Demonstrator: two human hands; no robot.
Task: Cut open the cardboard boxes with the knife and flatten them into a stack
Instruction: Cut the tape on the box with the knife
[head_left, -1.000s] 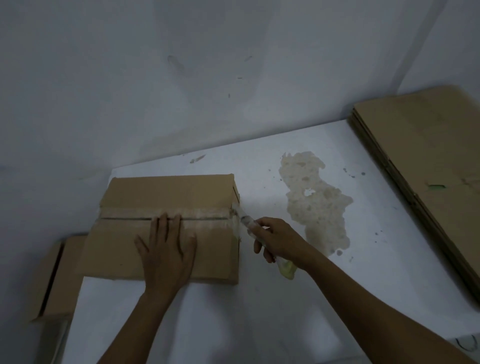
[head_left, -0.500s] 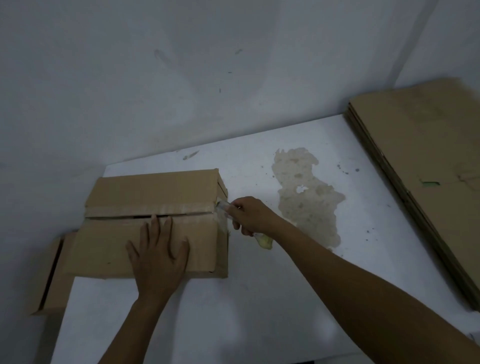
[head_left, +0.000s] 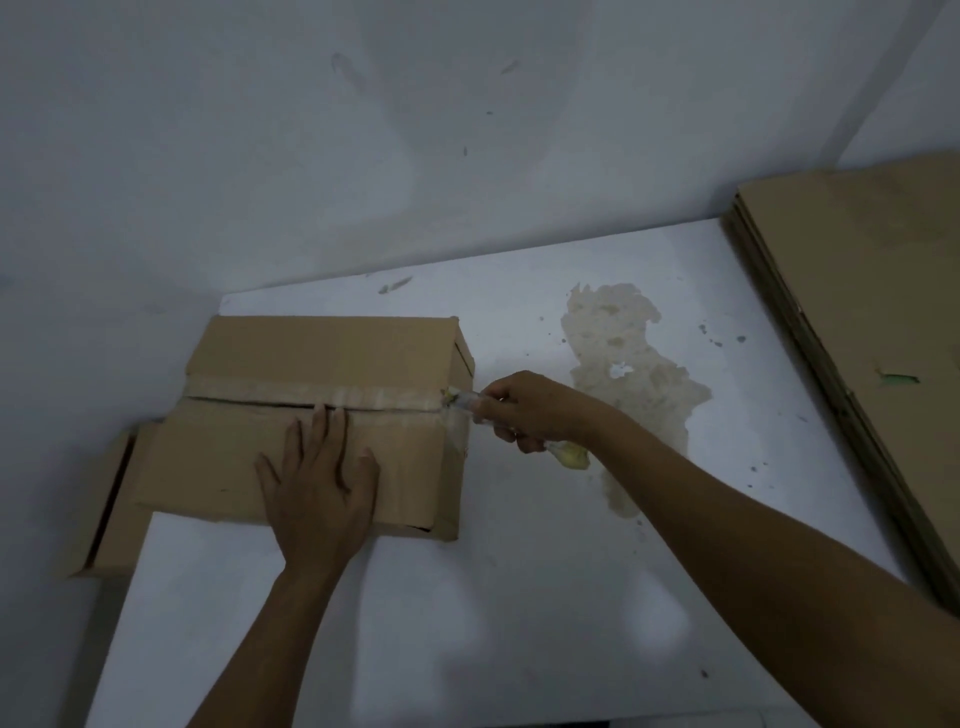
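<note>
Cardboard, brown and taped, makes up the box (head_left: 322, 358) that sits on the far left part of your white table (head_left: 519, 597), close to the wall (head_left: 363, 156). Your left hand (head_left: 319, 483) lies flat on the near top flap, fingers straight and spread, the fingertips reaching the strip of clear tape (head_left: 374, 397) along the centre seam. Left of your fingers the seam gapes as a dark slit; right of them the tape covers it. Your right hand (head_left: 535, 413) is curled round the knife (head_left: 462, 402), whose tip meets the tape at the box's top right edge; a yellowish handle end sticks out beneath your palm. The blade itself is too blurred to make out. Another cardboard box (head_left: 104, 509) lies at the table's left edge, partly hidden behind the first. A stack of flattened cardboard (head_left: 857, 312) rests on the right side of the table, well apart from the box. Between them a tan stain (head_left: 623, 374) spreads over the tabletop.
</note>
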